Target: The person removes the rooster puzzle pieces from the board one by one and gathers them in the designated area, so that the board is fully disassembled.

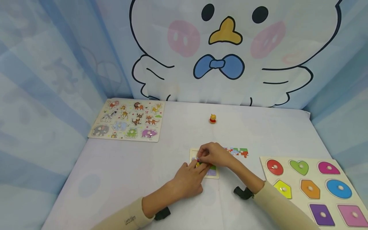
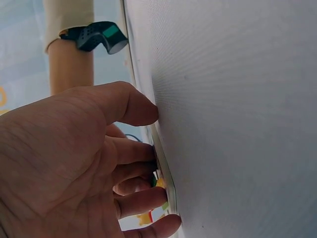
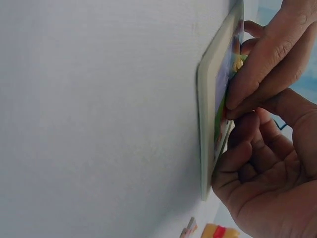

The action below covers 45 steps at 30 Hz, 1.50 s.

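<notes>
A small framed picture puzzle (image 1: 211, 175) lies flat on the white table in the head view. My left hand (image 1: 190, 179) reaches over it from the front, fingers extended and fingertips on its face. From the right, my right hand (image 1: 214, 155) bends over the same puzzle, thumb and fingers curled together at a small colourful puzzle piece (image 1: 197, 164); the fingers partly hide the grip. In the right wrist view the puzzle's pale frame (image 3: 205, 94) shows edge-on, with both hands' fingertips meeting on the picture. The left wrist view shows my left palm (image 2: 54, 158) with fingertips along the frame's edge.
Loose puzzle pieces (image 1: 240, 152) lie just right of the puzzle. A small bear figure (image 1: 212, 118) stands farther back. An animal peg board (image 1: 129, 121) lies at the back left, a shape peg board (image 1: 313, 191) at the right near my sleeve. Printed curtains surround the table.
</notes>
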Available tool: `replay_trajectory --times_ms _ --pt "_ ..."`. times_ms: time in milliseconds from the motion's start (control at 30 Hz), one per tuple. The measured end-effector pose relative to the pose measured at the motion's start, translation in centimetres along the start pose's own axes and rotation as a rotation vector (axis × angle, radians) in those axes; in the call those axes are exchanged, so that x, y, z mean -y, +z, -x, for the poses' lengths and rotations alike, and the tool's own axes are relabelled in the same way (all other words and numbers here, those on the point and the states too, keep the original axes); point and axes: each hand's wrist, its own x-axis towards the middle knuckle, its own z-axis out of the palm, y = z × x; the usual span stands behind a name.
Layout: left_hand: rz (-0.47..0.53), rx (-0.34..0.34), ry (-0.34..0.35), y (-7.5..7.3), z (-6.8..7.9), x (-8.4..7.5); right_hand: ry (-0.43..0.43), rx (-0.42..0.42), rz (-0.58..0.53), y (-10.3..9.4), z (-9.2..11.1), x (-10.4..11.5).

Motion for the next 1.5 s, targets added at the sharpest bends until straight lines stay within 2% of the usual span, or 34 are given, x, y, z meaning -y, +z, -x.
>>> replay_trajectory --times_ms 333,667,800,933,1033,1200,1300,1500 --pt "-0.012 -0.003 -0.003 -0.2 0.1 0.0 -0.026 -0.017 -0.061 0.3 0.0 -0.3" --pt "-0.024 -0.001 -0.004 -0.4 0.3 -0.1 -0.056 -0.081 -0.036 0.3 0.1 0.0" --pt "-0.023 -0.002 -0.001 -0.2 0.3 -0.1 -0.048 -0.13 -0.047 -0.6 0.1 0.4" --pt "-0.005 -0.018 -0.003 0.1 0.1 -0.1 -0.038 -0.183 -0.039 -2.2 0.7 0.1" --pt "0.009 -0.033 -0.007 0.3 0.0 -0.1 0.006 -0.193 -0.054 -3.7 1.9 -0.7" --pt "0.019 -0.039 -0.014 0.5 -0.2 -0.2 0.139 -0.164 -0.096 -5.5 4.8 -2.8" --pt "0.008 -0.025 -0.016 0.5 -0.1 -0.2 0.201 -0.156 -0.107 -5.8 6.3 -4.1" --pt "-0.004 -0.016 -0.009 0.4 -0.1 -0.1 0.22 -0.161 -0.062 -5.2 7.3 -5.5"
